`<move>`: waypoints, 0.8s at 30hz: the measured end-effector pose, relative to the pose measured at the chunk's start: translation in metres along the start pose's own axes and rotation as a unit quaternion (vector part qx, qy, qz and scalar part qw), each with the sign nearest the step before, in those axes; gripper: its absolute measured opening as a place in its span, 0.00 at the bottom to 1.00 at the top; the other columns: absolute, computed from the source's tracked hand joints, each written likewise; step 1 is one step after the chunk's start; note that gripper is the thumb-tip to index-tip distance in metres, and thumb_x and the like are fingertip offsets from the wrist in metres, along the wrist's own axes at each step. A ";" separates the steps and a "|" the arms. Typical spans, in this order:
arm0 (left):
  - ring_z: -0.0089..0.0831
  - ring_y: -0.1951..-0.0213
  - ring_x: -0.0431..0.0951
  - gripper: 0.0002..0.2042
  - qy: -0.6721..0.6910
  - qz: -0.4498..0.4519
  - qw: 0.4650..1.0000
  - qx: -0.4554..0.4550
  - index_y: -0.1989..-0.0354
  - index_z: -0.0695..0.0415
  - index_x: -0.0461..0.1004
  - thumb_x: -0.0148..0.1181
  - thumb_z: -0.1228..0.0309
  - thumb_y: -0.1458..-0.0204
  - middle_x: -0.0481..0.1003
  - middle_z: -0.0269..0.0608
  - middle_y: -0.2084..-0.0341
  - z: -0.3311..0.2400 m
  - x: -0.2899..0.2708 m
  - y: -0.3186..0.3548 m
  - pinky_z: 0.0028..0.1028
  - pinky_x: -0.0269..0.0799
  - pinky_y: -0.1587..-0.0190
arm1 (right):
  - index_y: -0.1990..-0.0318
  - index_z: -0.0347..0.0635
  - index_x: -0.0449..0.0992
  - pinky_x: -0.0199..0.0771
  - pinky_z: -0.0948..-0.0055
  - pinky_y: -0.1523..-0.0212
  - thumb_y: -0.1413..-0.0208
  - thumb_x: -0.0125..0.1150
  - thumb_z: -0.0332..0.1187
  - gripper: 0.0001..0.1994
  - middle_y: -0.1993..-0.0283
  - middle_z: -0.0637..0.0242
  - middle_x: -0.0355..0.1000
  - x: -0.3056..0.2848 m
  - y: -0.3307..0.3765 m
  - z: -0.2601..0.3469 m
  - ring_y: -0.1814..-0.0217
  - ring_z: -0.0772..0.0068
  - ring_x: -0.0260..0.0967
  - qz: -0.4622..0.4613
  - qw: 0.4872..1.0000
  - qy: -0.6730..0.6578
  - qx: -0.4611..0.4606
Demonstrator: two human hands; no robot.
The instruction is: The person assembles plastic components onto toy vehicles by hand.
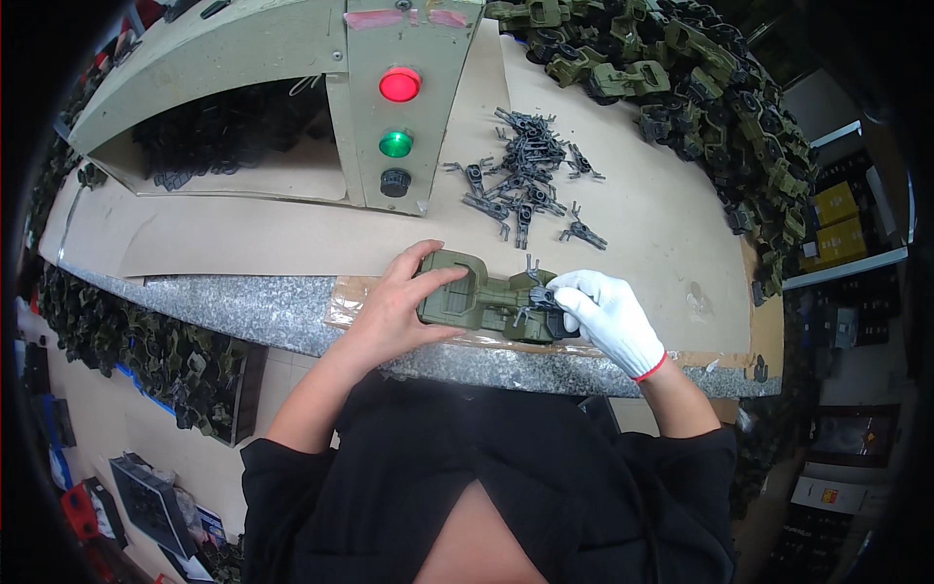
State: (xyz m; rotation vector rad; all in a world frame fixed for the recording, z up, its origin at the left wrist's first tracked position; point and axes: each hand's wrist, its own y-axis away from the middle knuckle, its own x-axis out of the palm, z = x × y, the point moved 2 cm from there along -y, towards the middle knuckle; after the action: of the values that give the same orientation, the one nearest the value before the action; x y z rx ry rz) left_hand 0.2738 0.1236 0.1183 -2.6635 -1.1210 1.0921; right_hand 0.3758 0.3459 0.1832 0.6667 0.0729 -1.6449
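Observation:
My bare left hand (399, 310) grips the left end of an olive-green plastic housing (465, 292) that lies on the cardboard-covered bench near its front edge. My right hand (605, 313), in a white glove with a red cuff, pinches a small dark grey plastic part (538, 295) against the right end of the housing. Both hands touch the housing. The glove hides the housing's right end.
A pile of small dark grey parts (525, 175) lies behind the hands. An olive machine panel (404, 97) carries a red lamp, a green lamp and a black knob. Several olive and black housings (700, 88) are heaped along the back right. Boxes stand on the floor.

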 end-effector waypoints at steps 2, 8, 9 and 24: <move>0.47 0.45 0.60 0.32 -0.010 -0.003 1.000 -0.008 0.53 0.52 0.70 0.73 0.70 0.76 0.58 0.51 0.48 0.001 0.002 0.002 0.38 0.60 0.45 | 0.61 0.38 0.74 0.67 0.74 0.73 0.49 0.55 0.34 0.11 0.77 0.64 0.70 -0.006 0.001 0.013 0.79 0.75 0.65 0.021 0.994 0.103 0.011; 0.48 0.45 0.60 0.31 -0.008 -0.022 1.000 0.006 0.55 0.53 0.71 0.73 0.69 0.76 0.58 0.52 0.49 0.004 0.005 0.005 0.38 0.60 0.45 | 0.58 0.39 0.72 0.68 0.66 0.62 0.48 0.52 0.40 0.15 0.62 0.57 0.71 -0.002 -0.017 0.053 0.61 0.57 0.69 -0.179 0.826 0.409 -0.344; 0.48 0.47 0.62 0.29 -0.014 -0.031 0.999 0.015 0.56 0.52 0.71 0.72 0.67 0.74 0.59 0.53 0.50 0.004 0.007 0.002 0.37 0.62 0.47 | 0.57 0.39 0.71 0.67 0.64 0.58 0.48 0.51 0.42 0.17 0.59 0.56 0.70 0.008 -0.023 0.060 0.56 0.55 0.67 -0.171 0.826 0.328 -0.424; 0.47 0.53 0.66 0.18 0.036 -0.048 0.997 0.053 0.69 0.50 0.72 0.69 0.60 0.71 0.60 0.54 0.51 0.019 0.017 0.009 0.39 0.63 0.61 | 0.48 0.32 0.60 0.55 0.52 0.48 0.55 0.54 0.36 0.26 0.53 0.49 0.62 0.063 -0.050 0.051 0.48 0.47 0.57 0.084 0.769 0.537 -0.335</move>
State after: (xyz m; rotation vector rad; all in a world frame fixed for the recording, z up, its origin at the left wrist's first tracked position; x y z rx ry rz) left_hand 0.2756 0.1236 0.0916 -2.5189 -1.1322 1.0028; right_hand 0.3082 0.2785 0.1806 0.9213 1.3295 -0.7624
